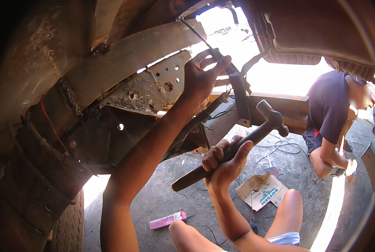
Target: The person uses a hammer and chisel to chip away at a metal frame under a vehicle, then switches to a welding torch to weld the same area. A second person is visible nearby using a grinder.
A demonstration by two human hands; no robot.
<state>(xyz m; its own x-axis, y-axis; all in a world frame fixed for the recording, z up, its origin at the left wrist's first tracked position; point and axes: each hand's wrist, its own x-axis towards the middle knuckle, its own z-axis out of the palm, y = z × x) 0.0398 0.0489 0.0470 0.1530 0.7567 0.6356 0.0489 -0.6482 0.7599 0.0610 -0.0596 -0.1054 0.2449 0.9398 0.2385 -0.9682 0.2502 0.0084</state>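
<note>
Hammer (pixel 252 134) held firmly in the right grip (pixel 226 171), left grip (pixel 201 80) pinching a dark rod (pixel 195 33), seemingly lining it up, next likely needing steady aim

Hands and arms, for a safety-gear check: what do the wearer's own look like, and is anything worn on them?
The left hand and right hand are ungloved, with no watch or wristband visible. The left forearm and right forearm are uncovered: no sleeves or clear markings show.
</note>
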